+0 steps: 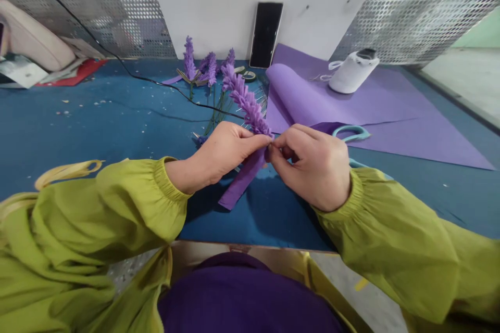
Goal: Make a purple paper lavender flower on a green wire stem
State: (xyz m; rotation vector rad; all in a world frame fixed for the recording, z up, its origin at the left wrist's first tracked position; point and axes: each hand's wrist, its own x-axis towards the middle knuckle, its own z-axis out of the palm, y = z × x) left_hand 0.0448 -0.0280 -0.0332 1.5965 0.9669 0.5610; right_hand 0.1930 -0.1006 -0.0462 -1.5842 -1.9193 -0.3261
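Note:
A purple craft-paper lavender flower [248,101] leans up and to the left between my two hands, its fringed petals wound in a spike. My left hand [221,153] is closed on its lower end, thumb stretched along it. With thumb and forefinger, my right hand [314,164] pinches the base where a plain purple strip [242,182] hangs down toward me. The fingertips of both hands almost meet there. What lies directly under them is hidden. Light-blue scissors [353,133] lie partly beneath my right hand and sleeve.
Several finished lavender flowers [189,62] with green stems lie behind my left hand. Purple sheets [414,132] cover the right side, bearing a white container [353,73]. A phone [266,34] leans on the white panel. A black cable [152,80] crosses the blue table [97,130].

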